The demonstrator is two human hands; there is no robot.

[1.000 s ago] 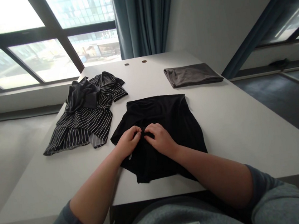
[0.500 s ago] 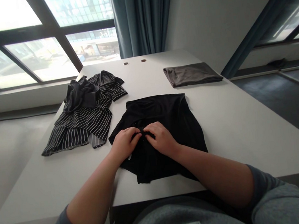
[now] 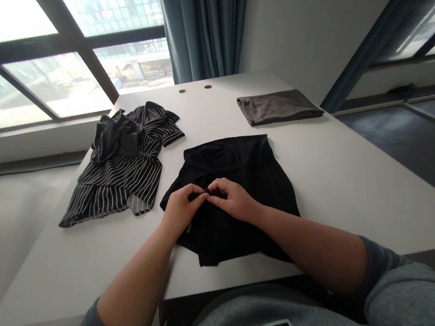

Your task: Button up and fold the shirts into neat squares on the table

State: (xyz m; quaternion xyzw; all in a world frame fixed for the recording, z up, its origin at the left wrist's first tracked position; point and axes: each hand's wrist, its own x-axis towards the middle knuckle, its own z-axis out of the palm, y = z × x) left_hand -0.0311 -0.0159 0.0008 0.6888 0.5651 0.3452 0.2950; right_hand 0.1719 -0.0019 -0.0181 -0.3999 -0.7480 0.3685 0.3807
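A black garment, whose exact kind I cannot make out, lies spread on the white table in front of me. My left hand pinches a fold of its cloth between thumb and fingers. Close against it, my right hand pinches the same part from the other side, the fingertips of both nearly touching. Whatever small detail sits between the fingertips is hidden. A small pale tag shows on the black cloth just below my left hand.
On the left of the white table lies a black-and-white striped garment with a crumpled dark grey cloth on top. A folded grey-brown cloth rests at the back right. Beyond stand a window and a blue curtain.
Both hands stay pinched on the black garment, with slight shifts of the fingers. My right thumb has moved up and closer to my left thumb. The other cloths lie as before.
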